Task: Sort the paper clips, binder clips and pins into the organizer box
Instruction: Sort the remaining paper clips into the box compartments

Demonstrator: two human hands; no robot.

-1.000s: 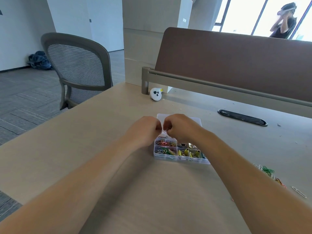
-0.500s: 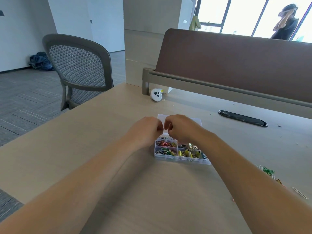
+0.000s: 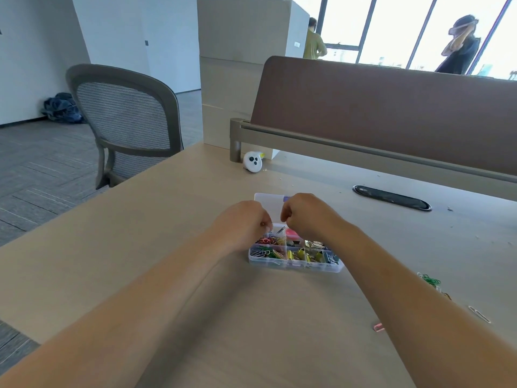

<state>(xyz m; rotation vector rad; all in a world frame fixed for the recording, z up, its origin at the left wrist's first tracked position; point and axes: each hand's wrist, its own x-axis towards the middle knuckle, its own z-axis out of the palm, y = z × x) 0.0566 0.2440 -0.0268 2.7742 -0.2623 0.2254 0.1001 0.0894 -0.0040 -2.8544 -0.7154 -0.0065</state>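
A clear plastic organizer box (image 3: 293,265) lies on the desk, its lid (image 3: 265,198) open flat behind it. Its compartments hold coloured paper clips on the left and yellow and gold binder clips on the right. My left hand (image 3: 242,222) hovers over the box's back left corner, fingertips pinched on what looks like a small paper clip. My right hand (image 3: 306,217) is curled into a fist over the back middle of the box, hiding those compartments; nothing shows in it. Loose green paper clips (image 3: 430,281), a white paper clip (image 3: 479,313) and a pink clip (image 3: 378,327) lie to the right.
A small white round gadget (image 3: 252,161) sits near the brown desk divider (image 3: 391,107). A black cable slot (image 3: 391,197) is set into the desk at right. A grey mesh chair (image 3: 126,124) stands at the left edge. Two people stand by the far windows.
My two hands, which were touching knuckle to knuckle over the box, have drawn a little apart. The left fingertips now dip toward the back left compartment.
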